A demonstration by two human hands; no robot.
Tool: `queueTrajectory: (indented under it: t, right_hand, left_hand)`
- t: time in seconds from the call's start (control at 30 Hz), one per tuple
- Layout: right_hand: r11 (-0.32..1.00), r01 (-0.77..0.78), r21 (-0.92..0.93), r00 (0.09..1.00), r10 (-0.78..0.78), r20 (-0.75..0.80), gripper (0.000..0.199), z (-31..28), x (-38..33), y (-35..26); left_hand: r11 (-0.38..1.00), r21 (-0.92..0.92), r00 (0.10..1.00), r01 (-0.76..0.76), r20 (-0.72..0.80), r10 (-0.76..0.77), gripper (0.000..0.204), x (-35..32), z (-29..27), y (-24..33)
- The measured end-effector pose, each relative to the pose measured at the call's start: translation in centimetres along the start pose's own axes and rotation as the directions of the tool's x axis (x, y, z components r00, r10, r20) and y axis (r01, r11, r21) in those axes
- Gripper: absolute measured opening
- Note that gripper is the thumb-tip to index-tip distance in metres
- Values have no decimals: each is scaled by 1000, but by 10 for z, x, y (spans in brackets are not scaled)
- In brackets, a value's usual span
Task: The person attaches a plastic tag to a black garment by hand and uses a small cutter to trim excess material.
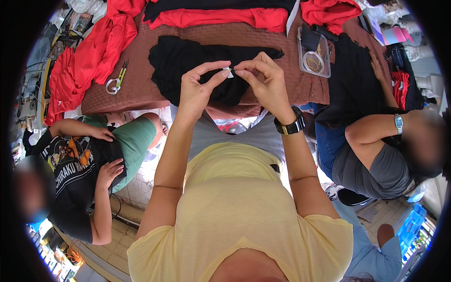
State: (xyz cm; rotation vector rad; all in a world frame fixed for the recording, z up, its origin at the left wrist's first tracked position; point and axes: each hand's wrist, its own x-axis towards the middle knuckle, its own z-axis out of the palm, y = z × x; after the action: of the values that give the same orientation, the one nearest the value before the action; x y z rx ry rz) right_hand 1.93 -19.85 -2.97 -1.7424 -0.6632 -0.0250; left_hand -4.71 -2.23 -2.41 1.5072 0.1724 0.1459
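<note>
My left hand (195,89) is closed in a pinch, thumb and forefinger gripping a small white tag (229,73). Facing it, my right hand (267,83) pinches something tiny at the tag's edge, with a dark and a yellowish speck showing; it is too small to make out. The fingertips of both hands almost meet. Beneath them a crumpled black cloth (171,61) lies on the brown-covered table (141,51), near its front edge.
Yellow-handled snips (122,75) and a white ring (112,86) lie to the left, by red cloth (77,75). A clear plastic box (305,70) sits right. Folded red cloth (221,19) is beyond. Seated people flank me, one at left (75,164), one at right (376,145).
</note>
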Motion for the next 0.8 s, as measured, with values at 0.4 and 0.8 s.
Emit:
queueTrajectory:
  t: [0.4, 0.8]
  right_hand:
    - [994, -50, 100, 995, 41, 96, 11, -8, 1, 8]
    - [958, -174, 226, 975, 136, 174, 11, -7, 0, 16]
  left_hand:
    - [994, -54, 991, 96, 102, -90, 25, 2, -6, 0]
    - [997, 7, 994, 75, 75, -75, 25, 5, -9, -2]
